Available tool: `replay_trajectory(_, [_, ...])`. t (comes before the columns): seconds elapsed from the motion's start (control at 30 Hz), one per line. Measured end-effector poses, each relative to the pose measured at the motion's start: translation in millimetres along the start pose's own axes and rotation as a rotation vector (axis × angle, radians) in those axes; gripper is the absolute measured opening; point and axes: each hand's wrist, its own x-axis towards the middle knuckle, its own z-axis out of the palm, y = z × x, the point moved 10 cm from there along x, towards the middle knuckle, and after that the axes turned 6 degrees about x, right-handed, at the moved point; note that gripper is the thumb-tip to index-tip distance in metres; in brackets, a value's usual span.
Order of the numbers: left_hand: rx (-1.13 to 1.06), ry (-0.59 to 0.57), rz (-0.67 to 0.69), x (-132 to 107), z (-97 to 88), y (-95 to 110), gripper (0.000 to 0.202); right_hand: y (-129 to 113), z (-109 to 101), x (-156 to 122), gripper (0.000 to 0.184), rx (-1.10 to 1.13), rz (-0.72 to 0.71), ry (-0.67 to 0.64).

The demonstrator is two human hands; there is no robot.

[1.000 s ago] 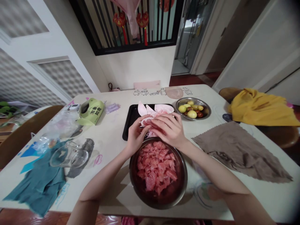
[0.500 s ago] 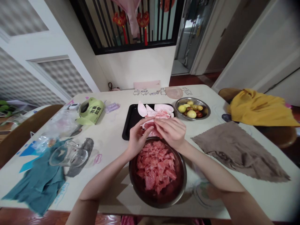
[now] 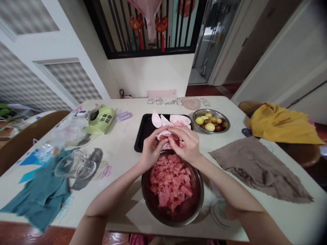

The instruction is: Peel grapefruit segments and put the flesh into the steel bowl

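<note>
Both my hands meet over the far rim of a steel bowl (image 3: 200, 204). My left hand (image 3: 151, 148) and my right hand (image 3: 187, 143) are closed around a red pomelo segment (image 3: 170, 136) with whitish skin on it. The thumbs press on its near side, and the fingers partly hide it. Below them the bowl holds a heap of peeled red pomelo flesh (image 3: 171, 182). Just beyond my hands lies a black tray (image 3: 142, 136), with pale pink-white pieces of peel (image 3: 180, 118) along its far side.
A steel bowl of small yellow and brown fruit (image 3: 211, 121) stands right of the tray. A brown cloth (image 3: 255, 166) spreads at the right. To the left are a glass jug (image 3: 74, 165), a teal cloth (image 3: 41, 197), a green bag (image 3: 102, 119) and clear plastic (image 3: 67, 131).
My right hand has turned and its thumb has come down against the segment, so more red flesh shows between the hands. The view has shifted slightly.
</note>
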Motion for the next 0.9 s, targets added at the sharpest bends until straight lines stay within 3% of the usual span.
replay_trajectory(0.1, [-0.063,-0.03,-0.016,-1,2.8,-3,0.051,-4,1,0,0.038,0.006,-0.036,-0.036])
replay_trajectory(0.27, [-0.077,-0.018,-0.059,-4,1.5,-8,0.043,-14,3,-1,0.043,-0.187,-0.126,-0.092])
replay_trajectory(0.37, [0.017,-0.004,-0.009,-6,1.2,-2,0.042,-26,4,-5,0.038,-0.332,-0.248,-0.095])
replay_trajectory(0.5, [0.123,-0.023,0.098,-9,7.6,11,0.04,-38,-3,-11,0.027,-0.388,-0.347,-0.002])
replay_trajectory(0.77, [0.161,0.029,0.052,-17,9.1,10,0.032,-29,-15,-3,0.028,-0.196,-0.12,0.067])
replay_trajectory(0.9, [0.206,0.05,0.111,-19,9.2,19,0.031,-17,-20,0,0.022,-0.055,0.049,0.114])
